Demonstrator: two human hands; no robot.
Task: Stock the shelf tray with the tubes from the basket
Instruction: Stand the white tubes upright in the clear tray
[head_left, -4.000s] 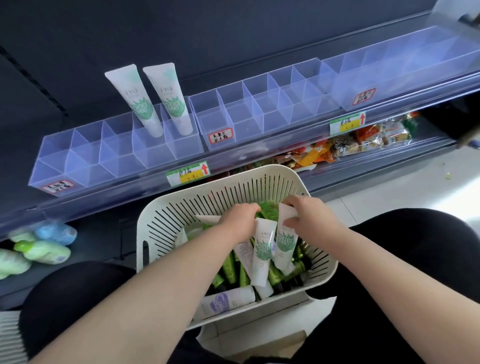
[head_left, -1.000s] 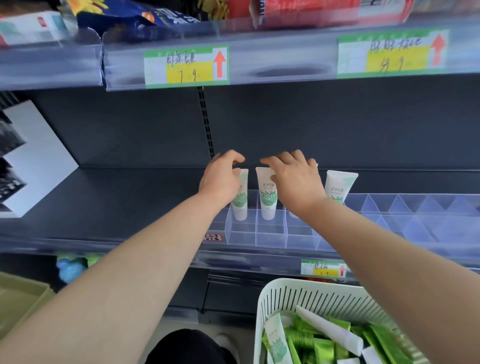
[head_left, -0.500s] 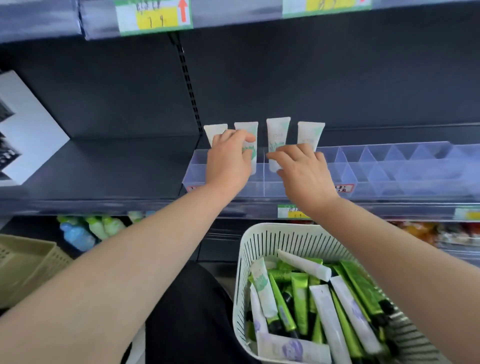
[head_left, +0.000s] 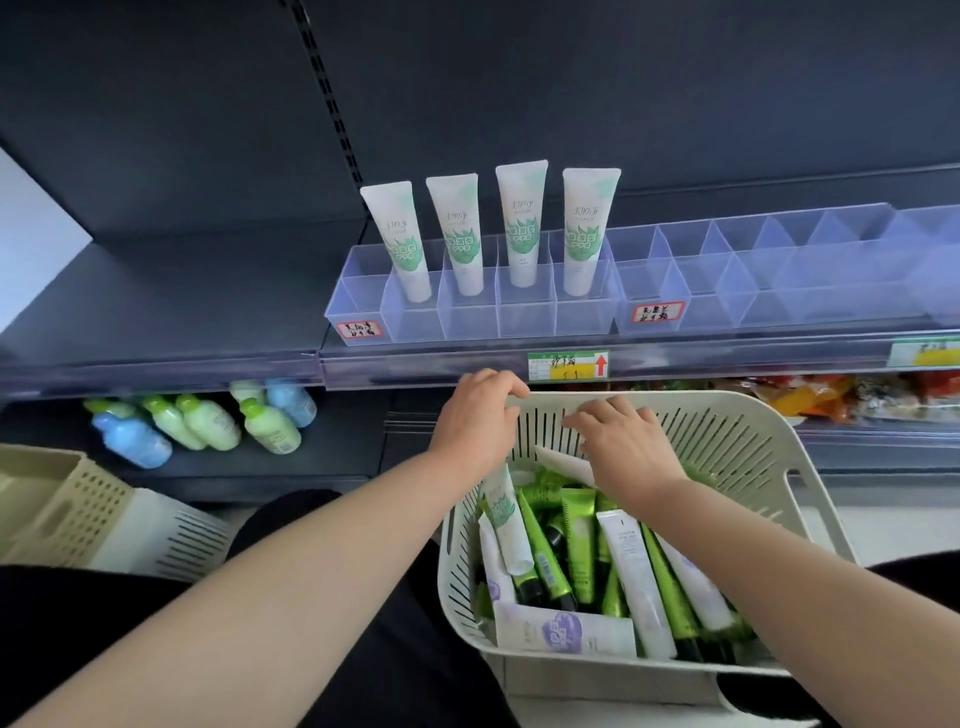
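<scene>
On the head camera I see four white tubes (head_left: 519, 228) with green leaf print standing upright, caps down, in the clear shelf tray (head_left: 358, 291) at the left end of the shelf (head_left: 182, 296). They fill its four right-hand columns, one tube each, side by side and not touching. A red-bordered tag (head_left: 358, 329) sits on the tray's front left corner, and a second clear tray (head_left: 727, 291) adjoins its right side.

Below the shelf's front edge, under the price label (head_left: 566, 365), is the white basket (head_left: 727, 415). My left hand (head_left: 478, 410) is at its far left corner, fingers curled over the rim. My right hand (head_left: 623, 447) is inside the basket near the far wall, palm down, fingers loosely spread and only slightly bent, with nothing gripped that I can see. A plain white tube (head_left: 561, 462) lies just beneath it; I cannot tell whether the hand touches it.

The basket holds a heap of green tubes (head_left: 579, 540), white tubes with purple print (head_left: 566, 631) along the near edge, and one leaf-print tube (head_left: 506, 519) by the left wall.

On the lower shelf to the left lie green and blue bottles (head_left: 208, 421); a beige crate (head_left: 52, 499) sits at far left.
</scene>
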